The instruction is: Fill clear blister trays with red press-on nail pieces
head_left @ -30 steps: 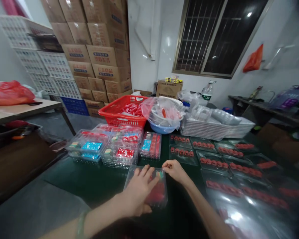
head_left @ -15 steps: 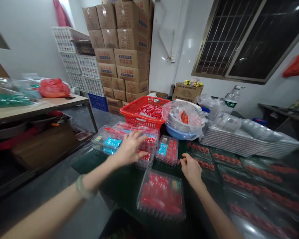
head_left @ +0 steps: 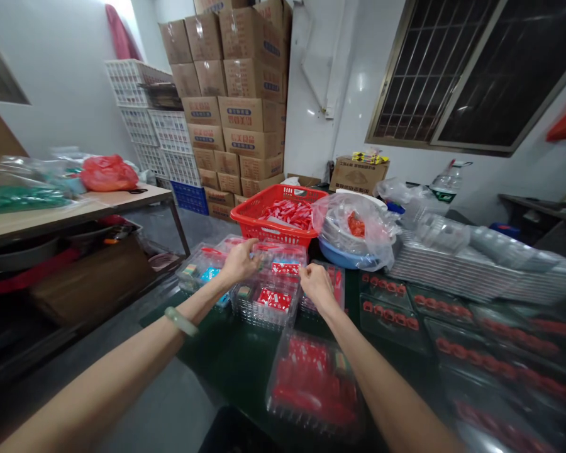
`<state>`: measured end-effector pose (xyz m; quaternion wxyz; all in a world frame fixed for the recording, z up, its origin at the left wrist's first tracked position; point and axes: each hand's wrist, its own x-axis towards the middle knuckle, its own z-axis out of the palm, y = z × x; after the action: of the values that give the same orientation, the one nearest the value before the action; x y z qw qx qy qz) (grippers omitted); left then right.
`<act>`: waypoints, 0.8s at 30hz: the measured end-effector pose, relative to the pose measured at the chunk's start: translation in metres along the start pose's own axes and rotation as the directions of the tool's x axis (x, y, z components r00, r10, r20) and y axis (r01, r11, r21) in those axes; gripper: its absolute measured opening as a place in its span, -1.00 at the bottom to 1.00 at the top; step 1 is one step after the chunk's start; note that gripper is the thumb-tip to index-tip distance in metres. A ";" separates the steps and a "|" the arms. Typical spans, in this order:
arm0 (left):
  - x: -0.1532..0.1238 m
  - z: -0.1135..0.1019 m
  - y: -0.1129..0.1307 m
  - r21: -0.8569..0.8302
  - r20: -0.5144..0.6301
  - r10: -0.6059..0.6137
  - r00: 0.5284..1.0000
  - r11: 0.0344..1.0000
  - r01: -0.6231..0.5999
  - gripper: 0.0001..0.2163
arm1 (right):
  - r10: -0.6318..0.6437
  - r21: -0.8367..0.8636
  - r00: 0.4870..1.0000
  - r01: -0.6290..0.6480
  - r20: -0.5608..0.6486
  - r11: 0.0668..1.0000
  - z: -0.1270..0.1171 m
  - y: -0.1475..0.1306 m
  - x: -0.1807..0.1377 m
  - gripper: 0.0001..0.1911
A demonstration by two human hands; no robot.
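Note:
My left hand (head_left: 238, 261) and my right hand (head_left: 315, 284) reach out to a stack of clear plastic clamshell boxes (head_left: 270, 290) filled with red and blue packets. Each hand grips one side of the stack, fingers curled on its edges. A green bangle sits on my left wrist. Close to me, under my right forearm, lies a closed clamshell box (head_left: 315, 380) full of red packets. More filled boxes (head_left: 202, 272) stand to the left of the stack.
A red basket (head_left: 273, 217) of red packets and a blue bowl under a plastic bag (head_left: 353, 229) stand behind. Open trays with red pieces (head_left: 405, 308) and stacked empty trays (head_left: 476, 264) fill the right. Cartons and crates line the back wall; a wooden table (head_left: 75, 207) stands left.
Both hands left the near clamshell box and moved forward to the stack of filled boxes. My left hand went from lying on top to gripping its side; my right came across to the other side.

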<state>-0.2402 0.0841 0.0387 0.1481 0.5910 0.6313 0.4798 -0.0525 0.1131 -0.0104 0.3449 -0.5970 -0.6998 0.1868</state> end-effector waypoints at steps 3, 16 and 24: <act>-0.007 -0.004 0.017 -0.046 -0.033 -0.033 0.999 0.998 0.032 -0.58 | -0.021 0.082 1.000 0.021 0.004 0.996 -0.015 0.001 -0.009 -0.64; -0.153 0.032 0.035 -0.441 0.284 -0.299 0.911 0.803 0.401 -0.64 | 0.056 0.010 0.990 -0.058 0.127 0.998 -0.103 0.054 -0.191 -0.68; -0.161 0.052 0.021 -0.018 0.227 -0.062 0.972 0.998 0.068 -0.72 | 0.077 -0.315 0.986 -0.026 0.148 0.949 -0.096 0.072 -0.201 -0.65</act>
<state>-0.1471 -0.0400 -0.0318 0.2423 0.6190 0.6230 0.4122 0.0762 -0.0799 -0.0446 0.1845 -0.6455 -0.7298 0.1295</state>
